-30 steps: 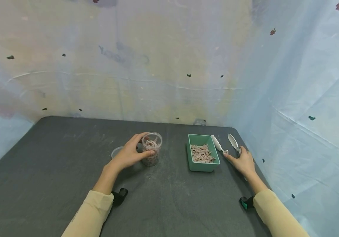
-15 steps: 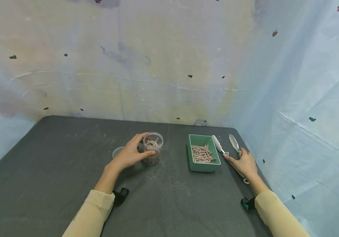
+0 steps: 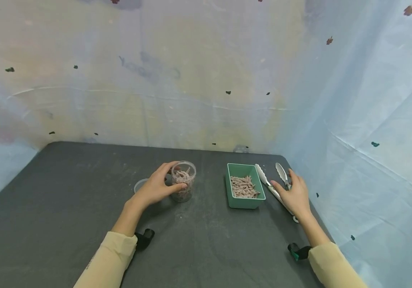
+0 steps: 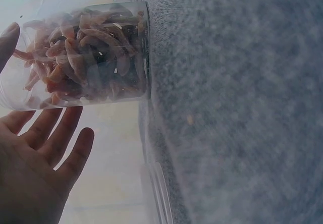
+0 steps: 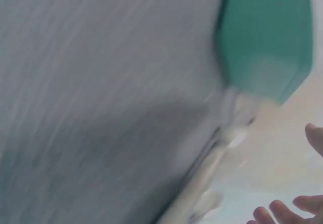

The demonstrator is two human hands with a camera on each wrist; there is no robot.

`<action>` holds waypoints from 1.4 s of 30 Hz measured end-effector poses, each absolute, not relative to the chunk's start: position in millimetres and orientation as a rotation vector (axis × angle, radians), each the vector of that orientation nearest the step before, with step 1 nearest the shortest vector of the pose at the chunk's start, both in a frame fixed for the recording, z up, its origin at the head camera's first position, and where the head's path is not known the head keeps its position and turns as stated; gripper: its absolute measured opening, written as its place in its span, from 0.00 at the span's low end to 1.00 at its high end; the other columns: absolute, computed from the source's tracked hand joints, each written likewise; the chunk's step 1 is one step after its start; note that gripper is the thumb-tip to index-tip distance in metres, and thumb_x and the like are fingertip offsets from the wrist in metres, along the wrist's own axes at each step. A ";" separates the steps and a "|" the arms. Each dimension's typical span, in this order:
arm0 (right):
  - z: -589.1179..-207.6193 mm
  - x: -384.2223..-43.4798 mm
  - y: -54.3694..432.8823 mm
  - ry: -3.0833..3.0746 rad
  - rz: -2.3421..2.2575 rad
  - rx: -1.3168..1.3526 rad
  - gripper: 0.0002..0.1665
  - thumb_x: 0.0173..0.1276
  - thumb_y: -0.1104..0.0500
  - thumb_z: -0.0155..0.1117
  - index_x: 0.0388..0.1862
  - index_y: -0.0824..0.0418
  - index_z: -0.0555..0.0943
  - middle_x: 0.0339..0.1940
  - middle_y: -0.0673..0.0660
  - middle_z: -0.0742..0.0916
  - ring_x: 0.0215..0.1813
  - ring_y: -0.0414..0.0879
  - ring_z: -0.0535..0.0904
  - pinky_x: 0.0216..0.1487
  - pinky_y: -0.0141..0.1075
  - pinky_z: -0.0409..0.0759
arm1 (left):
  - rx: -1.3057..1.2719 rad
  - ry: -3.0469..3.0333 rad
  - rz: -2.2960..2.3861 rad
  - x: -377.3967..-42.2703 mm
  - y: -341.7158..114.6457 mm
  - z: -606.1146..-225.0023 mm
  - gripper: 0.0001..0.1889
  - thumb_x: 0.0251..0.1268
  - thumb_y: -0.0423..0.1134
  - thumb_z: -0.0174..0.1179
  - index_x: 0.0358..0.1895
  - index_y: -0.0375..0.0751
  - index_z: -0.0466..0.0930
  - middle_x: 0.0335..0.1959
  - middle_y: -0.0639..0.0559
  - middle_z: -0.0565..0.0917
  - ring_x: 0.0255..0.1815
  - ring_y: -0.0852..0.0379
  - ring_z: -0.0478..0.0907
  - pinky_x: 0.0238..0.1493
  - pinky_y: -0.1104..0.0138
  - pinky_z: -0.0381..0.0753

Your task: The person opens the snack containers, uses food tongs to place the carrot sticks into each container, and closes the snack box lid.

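Note:
In the head view my left hand [image 3: 155, 187] holds a clear plastic jar [image 3: 184, 193] of brownish strips, thumb on the near side and fingers behind. The jar stands upright and its top is uncovered. The left wrist view shows the strips [image 4: 96, 52] through the jar's wall. To the right, metal tongs [image 3: 278, 198] lie on the table with their arms spread. My right hand [image 3: 295, 197] hovers over them, thumb and fingers apart, holding nothing. In the right wrist view the tongs [image 5: 197, 183] are blurred, apart from the fingertips [image 5: 277, 210].
A green rectangular tub [image 3: 245, 203] with more strips stands between the jar and the tongs. A clear round lid [image 3: 139, 184] lies behind my left hand, partly hidden. The dark table [image 3: 206, 248] meets plastic sheeting [image 3: 378, 168] at the back and right.
My right hand has let go of the tongs and risen slightly, its fingers spreading. The tongs stay on the table. My left hand and the jar have not moved.

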State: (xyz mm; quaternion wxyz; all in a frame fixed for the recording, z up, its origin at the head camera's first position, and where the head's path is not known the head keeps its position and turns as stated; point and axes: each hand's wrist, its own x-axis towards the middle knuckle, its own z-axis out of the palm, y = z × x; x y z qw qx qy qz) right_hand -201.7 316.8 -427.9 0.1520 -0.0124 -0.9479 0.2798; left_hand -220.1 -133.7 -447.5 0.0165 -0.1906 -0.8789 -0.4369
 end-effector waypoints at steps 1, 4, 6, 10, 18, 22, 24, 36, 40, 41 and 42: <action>-425.2 -200.3 308.9 -2.672 0.838 0.006 0.51 0.76 0.45 0.67 0.83 0.71 0.55 0.71 0.75 0.71 0.67 0.70 0.70 0.63 0.64 0.70 | -0.586 -2.734 -1.354 -220.1 -133.8 -447.2 0.50 0.65 0.64 0.69 0.83 0.49 0.56 0.72 0.41 0.69 0.69 0.39 0.70 0.63 0.37 0.73; -418.0 -196.0 282.5 -2.558 0.955 0.106 0.49 0.76 0.50 0.69 0.83 0.68 0.57 0.73 0.70 0.71 0.69 0.67 0.69 0.66 0.62 0.70 | -0.567 -2.741 -1.347 -220.0 -133.9 -446.6 0.52 0.65 0.63 0.70 0.84 0.47 0.54 0.72 0.40 0.70 0.70 0.39 0.70 0.64 0.36 0.72; -414.1 -192.7 264.0 -2.501 1.023 0.171 0.48 0.75 0.51 0.70 0.83 0.67 0.57 0.74 0.69 0.70 0.72 0.66 0.68 0.69 0.62 0.69 | -0.559 -2.744 -1.344 -219.8 -134.0 -446.2 0.52 0.65 0.62 0.71 0.84 0.46 0.53 0.72 0.40 0.70 0.70 0.39 0.70 0.64 0.36 0.72; -408.9 -186.4 226.8 -2.410 1.148 0.300 0.48 0.73 0.53 0.71 0.83 0.64 0.59 0.76 0.65 0.71 0.74 0.63 0.68 0.70 0.61 0.68 | -0.578 -2.735 -1.316 -219.5 -136.0 -443.9 0.52 0.63 0.59 0.74 0.83 0.45 0.55 0.72 0.39 0.70 0.70 0.38 0.70 0.63 0.36 0.72; -417.5 -182.9 152.7 -2.342 1.393 0.445 0.46 0.73 0.52 0.72 0.83 0.58 0.61 0.78 0.58 0.71 0.76 0.57 0.69 0.73 0.57 0.69 | -0.510 -2.720 -1.249 -216.9 -169.2 -436.6 0.50 0.59 0.47 0.80 0.81 0.44 0.60 0.75 0.43 0.68 0.72 0.39 0.68 0.64 0.38 0.73; -427.9 -185.3 122.5 -2.365 1.483 0.490 0.45 0.74 0.52 0.71 0.83 0.59 0.62 0.78 0.59 0.72 0.75 0.57 0.71 0.73 0.56 0.71 | -0.403 -2.765 -1.198 -215.2 -191.9 -438.4 0.45 0.63 0.44 0.77 0.80 0.42 0.62 0.76 0.39 0.66 0.73 0.35 0.65 0.63 0.37 0.73; -433.2 -188.5 111.3 -2.376 1.537 0.514 0.46 0.73 0.53 0.72 0.83 0.59 0.61 0.78 0.59 0.72 0.75 0.58 0.71 0.73 0.55 0.71 | -0.365 -2.802 -1.162 -213.9 -200.0 -440.4 0.44 0.64 0.43 0.76 0.80 0.40 0.63 0.76 0.36 0.65 0.73 0.33 0.65 0.64 0.35 0.71; -453.1 -201.6 84.4 -2.510 1.780 0.614 0.50 0.70 0.55 0.75 0.84 0.59 0.60 0.76 0.64 0.74 0.74 0.59 0.73 0.73 0.55 0.72 | -0.310 -3.079 -0.995 -205.0 -205.4 -449.8 0.40 0.59 0.42 0.79 0.74 0.39 0.72 0.74 0.31 0.68 0.71 0.28 0.68 0.60 0.37 0.75; -456.9 -204.2 80.7 -2.533 1.764 0.659 0.48 0.70 0.54 0.76 0.83 0.59 0.63 0.73 0.65 0.77 0.74 0.59 0.73 0.72 0.53 0.73 | -0.260 -3.128 -0.954 -203.8 -205.7 -452.9 0.38 0.57 0.42 0.80 0.72 0.44 0.76 0.74 0.34 0.69 0.72 0.29 0.66 0.58 0.39 0.76; -457.8 -205.0 79.4 -2.524 1.769 0.662 0.48 0.70 0.54 0.76 0.82 0.60 0.63 0.72 0.65 0.78 0.74 0.59 0.73 0.72 0.54 0.73 | -0.260 -3.131 -0.943 -203.9 -206.1 -453.4 0.37 0.57 0.42 0.80 0.71 0.44 0.77 0.74 0.34 0.69 0.72 0.29 0.67 0.57 0.39 0.77; -458.9 -205.9 78.1 -2.516 1.774 0.660 0.47 0.70 0.55 0.76 0.82 0.60 0.64 0.72 0.64 0.78 0.73 0.59 0.74 0.72 0.54 0.73 | -0.259 -3.132 -0.939 -204.1 -206.7 -453.7 0.36 0.57 0.42 0.80 0.70 0.45 0.78 0.74 0.34 0.69 0.72 0.30 0.66 0.57 0.40 0.77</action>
